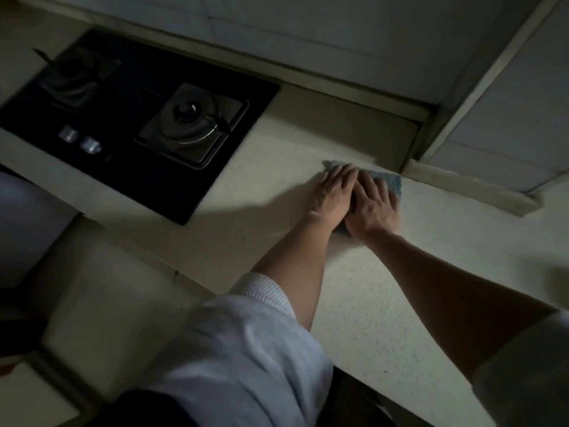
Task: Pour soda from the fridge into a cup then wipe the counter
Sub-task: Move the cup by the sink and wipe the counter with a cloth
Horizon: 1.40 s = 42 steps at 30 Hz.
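Note:
A grey-blue cloth (393,182) lies flat on the pale speckled counter (385,303), near the back wall corner. Both my hands press down on it with straight fingers. My left hand (334,192) covers the cloth's left part. My right hand (374,204) lies beside it, partly overlapping it, on the cloth's right part. Most of the cloth is hidden under the hands; only its far edge and right corner show. No cup or soda is in view.
A black two-burner gas hob (132,118) with two knobs (80,140) is set into the counter to the left. Tiled walls (338,32) meet in a corner behind the cloth. The counter's front edge runs below my forearms. The scene is dim.

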Available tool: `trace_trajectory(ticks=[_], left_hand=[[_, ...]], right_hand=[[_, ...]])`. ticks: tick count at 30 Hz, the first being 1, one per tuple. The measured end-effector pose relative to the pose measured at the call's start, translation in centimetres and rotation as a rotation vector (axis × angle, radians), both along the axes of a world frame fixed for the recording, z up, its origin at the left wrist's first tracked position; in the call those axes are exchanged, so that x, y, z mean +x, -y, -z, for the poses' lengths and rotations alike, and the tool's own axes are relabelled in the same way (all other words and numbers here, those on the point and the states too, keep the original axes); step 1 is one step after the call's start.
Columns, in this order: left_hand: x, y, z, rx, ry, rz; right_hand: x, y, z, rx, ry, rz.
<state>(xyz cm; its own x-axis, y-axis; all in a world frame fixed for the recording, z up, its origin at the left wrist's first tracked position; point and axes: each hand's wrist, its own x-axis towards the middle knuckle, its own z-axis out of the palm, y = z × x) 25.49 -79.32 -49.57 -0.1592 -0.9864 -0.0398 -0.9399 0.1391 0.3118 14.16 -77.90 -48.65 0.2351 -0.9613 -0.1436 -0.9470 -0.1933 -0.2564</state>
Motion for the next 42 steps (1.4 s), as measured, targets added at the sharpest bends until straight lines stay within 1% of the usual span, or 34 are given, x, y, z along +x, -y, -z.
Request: trace_trajectory(ticks=[4,6,8,15,21,25,27,31,34,36,39,40,42], left_hand=[[1.9,1.4,0.1,-0.013,0.019,0.007],[2.8,1.9,0.3,-0.016,-0.013,0.005],[4.0,2.3,0.4,-0.009,0.008,-0.012],[13.2,2.7,0.5,-0.035,0.068,-0.050],[21.8,-0.5,0.9,-0.072,0.081,0.010],[24.3,-4.3,0.9,-0.119,0.086,0.042],[24.0,-6.1,1.2,-0.123,0.096,0.060],[21.5,-9.6,0.8,-0.133,0.073,0.029],[19.1,-12.1,0.2,-0.136,0.066,0.063],[17.0,-13.2,0.3,-0.149,0.135,0.147],[12.7,-14.9,-0.1,-0.023,0.110,0.147],[11.2,-15.5,0.1,-0.022,0.108,0.127],[8.0,-16.7,-0.6,-0.039,0.138,0.166]], right_hand=[[1.6,1.4,0.1,-0.003,0.006,-0.023],[2.5,1.8,0.3,0.031,0.009,-0.022],[3.9,2.3,0.2,0.046,-0.003,-0.028],[13.6,2.5,0.3,0.062,-0.003,-0.011],[22.2,-1.4,0.2,0.083,-0.008,0.009],[24.5,-5.5,-0.4,0.074,0.019,0.009],[24.1,-7.4,-0.3,0.076,0.015,0.010],[22.0,-10.7,-0.1,0.061,0.013,0.025],[19.8,-12.8,-0.1,0.067,0.005,0.000],[17.7,-14.2,0.0,0.062,0.001,0.005],[13.4,-16.1,0.0,0.048,0.005,0.019],[11.9,-16.8,0.1,0.043,0.007,0.023],[8.8,-18.0,0.3,0.039,0.006,0.027]])
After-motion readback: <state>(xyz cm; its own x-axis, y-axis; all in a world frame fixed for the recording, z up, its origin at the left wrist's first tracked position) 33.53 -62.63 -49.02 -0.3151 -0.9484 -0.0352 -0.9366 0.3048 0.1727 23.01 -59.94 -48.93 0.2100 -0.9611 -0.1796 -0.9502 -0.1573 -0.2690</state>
